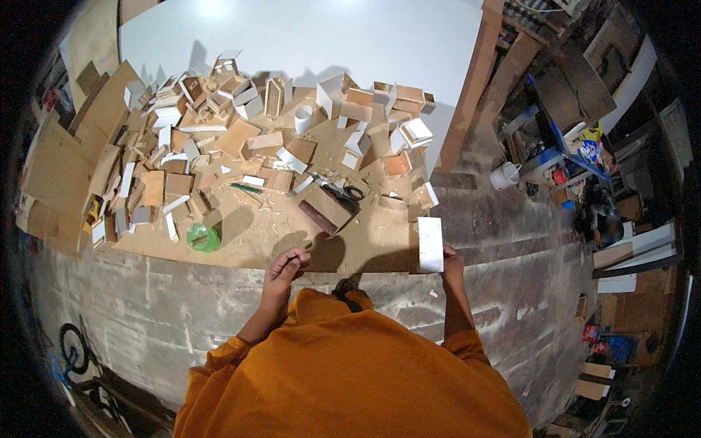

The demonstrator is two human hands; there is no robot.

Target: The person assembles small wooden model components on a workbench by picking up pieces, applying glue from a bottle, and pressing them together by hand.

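At the table's near right corner, my right hand [453, 261] grips a white rectangular board piece [431, 244] by its right edge. My left hand [287, 266] hovers in front of the table's near edge, fingers curled and pinched together; whatever they may hold is too small to make out. Beyond it lies a wooden block [326, 207] with a dark brown strip [318, 219] along its near side. Black-handled scissors [353, 192] rest just behind the block. Left of these, a green translucent round container [203, 238] sits near the edge.
Cut wood and white board pieces [237, 137] cover much of the wooden table [285, 244]. Among them stand a white cup [304, 118] and small box-like constructions [356, 104]. A white bucket [504, 175] is on the floor at right, near a blue-framed stand [548, 117].
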